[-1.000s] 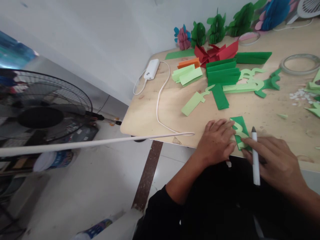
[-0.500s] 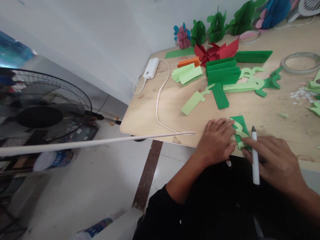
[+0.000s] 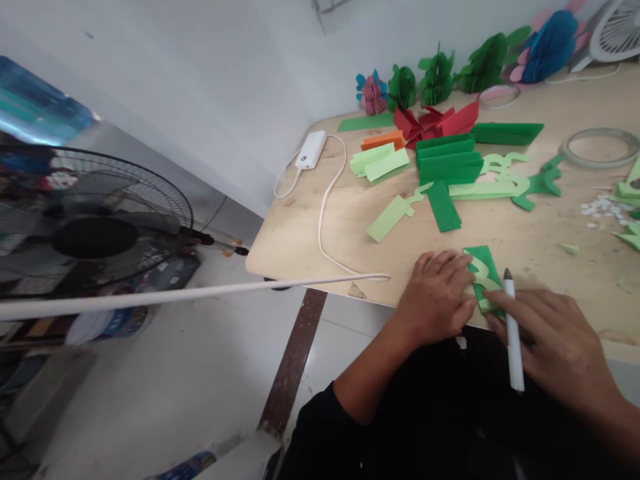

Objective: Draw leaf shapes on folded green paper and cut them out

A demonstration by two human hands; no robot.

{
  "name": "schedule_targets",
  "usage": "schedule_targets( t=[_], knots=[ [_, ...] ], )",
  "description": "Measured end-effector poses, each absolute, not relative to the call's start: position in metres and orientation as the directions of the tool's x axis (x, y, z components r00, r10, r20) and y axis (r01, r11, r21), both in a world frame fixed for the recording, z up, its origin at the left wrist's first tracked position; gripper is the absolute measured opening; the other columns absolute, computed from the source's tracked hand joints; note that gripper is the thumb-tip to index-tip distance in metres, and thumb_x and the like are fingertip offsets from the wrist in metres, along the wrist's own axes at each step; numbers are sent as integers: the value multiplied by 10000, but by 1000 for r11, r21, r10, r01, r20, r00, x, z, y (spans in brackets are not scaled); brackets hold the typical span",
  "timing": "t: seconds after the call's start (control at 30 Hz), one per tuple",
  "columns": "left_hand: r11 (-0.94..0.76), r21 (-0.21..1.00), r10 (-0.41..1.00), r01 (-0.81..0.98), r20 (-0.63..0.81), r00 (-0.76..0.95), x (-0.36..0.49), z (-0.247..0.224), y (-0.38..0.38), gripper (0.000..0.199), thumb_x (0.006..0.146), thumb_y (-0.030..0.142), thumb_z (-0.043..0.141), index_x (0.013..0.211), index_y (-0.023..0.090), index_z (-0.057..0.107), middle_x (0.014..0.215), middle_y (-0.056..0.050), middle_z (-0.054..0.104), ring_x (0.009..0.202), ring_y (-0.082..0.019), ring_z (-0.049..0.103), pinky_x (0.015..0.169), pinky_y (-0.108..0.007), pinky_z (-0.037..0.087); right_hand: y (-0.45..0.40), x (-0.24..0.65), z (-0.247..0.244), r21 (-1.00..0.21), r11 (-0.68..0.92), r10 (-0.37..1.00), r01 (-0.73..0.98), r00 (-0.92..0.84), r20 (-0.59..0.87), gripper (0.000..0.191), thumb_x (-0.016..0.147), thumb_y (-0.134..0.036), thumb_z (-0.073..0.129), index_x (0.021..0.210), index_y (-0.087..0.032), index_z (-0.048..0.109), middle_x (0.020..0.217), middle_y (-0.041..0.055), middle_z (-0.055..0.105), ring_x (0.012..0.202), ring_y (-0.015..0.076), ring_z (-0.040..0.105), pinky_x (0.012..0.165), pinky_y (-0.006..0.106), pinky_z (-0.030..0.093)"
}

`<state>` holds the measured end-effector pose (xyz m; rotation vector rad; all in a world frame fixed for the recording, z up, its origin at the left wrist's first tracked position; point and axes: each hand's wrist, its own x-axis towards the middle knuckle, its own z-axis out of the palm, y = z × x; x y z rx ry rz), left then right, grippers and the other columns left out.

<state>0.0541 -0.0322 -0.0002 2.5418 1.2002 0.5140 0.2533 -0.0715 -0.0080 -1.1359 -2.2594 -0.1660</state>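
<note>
A dark green folded paper (image 3: 493, 261) lies at the table's front edge with a light green cut-out (image 3: 481, 272) on top of it. My left hand (image 3: 437, 293) rests on their left side, fingertips pressing the papers down. From the right, my right hand (image 3: 555, 333) holds a white marker (image 3: 513, 340) between its fingers, black tip pointing up and away. Its index fingertip touches the lower part of the light green cut-out, and its thumb is partly hidden under the hand.
Folded dark green papers (image 3: 447, 163), light green strips (image 3: 387, 167) and red paper (image 3: 435, 125) lie farther back. A white power bank (image 3: 311, 149) with a cable (image 3: 323, 227) is on the left. Tape rolls (image 3: 600, 160) and paper scraps (image 3: 603, 209) lie on the right.
The whole view has shifted, so the table and hands appear slightly lower. Both hands keep nearly the same pose on the papers, and the marker is still held.
</note>
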Motion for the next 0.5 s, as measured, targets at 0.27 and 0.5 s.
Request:
schedule_targets(
  t=[0.27,0.5],
  knots=[
    [-631,394,772,669,224,596,53,-2,-33,326,950,320,467,1202,161,599,1481,-78,540,1432,-234,377,1194,-468,287,-73,256,-16,-213,638,692,739,-430,579,507,861,-216,627,1361,-255,550,928,57,733,864,265,676,739,402,471],
    [-637,371,768,676,225,600,53,-2,-33,320,950,322,467,1200,178,606,1484,-67,540,1434,-233,385,1196,-459,285,-72,257,-21,-198,629,698,752,-434,570,658,848,-222,646,1471,-306,451,935,52,735,852,280,684,719,422,489]
  ],
)
